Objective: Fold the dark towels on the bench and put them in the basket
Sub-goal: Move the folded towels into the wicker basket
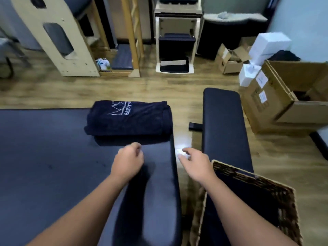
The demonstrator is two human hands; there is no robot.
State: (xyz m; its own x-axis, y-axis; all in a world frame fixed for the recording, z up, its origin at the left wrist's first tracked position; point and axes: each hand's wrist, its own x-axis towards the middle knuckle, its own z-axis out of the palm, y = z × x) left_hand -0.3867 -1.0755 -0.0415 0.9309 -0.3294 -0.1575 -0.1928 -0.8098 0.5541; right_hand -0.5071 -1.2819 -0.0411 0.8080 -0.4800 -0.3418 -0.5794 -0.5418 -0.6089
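The bench point(53, 166) fills the lower left of the frame. The left hand point(128, 161) hovers at centre, fingers loosely curled, holding nothing. The folded dark towel point(129, 119) lies directly above it in the frame, near but apart, long axis running left to right; the left hand is nearer. The towel looks navy and thick, white lettering up. The right hand point(194, 163), right of centre, has relaxed, slightly spread fingers. The wicker basket point(276, 197) sits at lower right.

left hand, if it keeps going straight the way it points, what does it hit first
Most likely the folded towel lying on the bench just ahead of the left hand; only bare padding lies between them, though depth is hard to judge.
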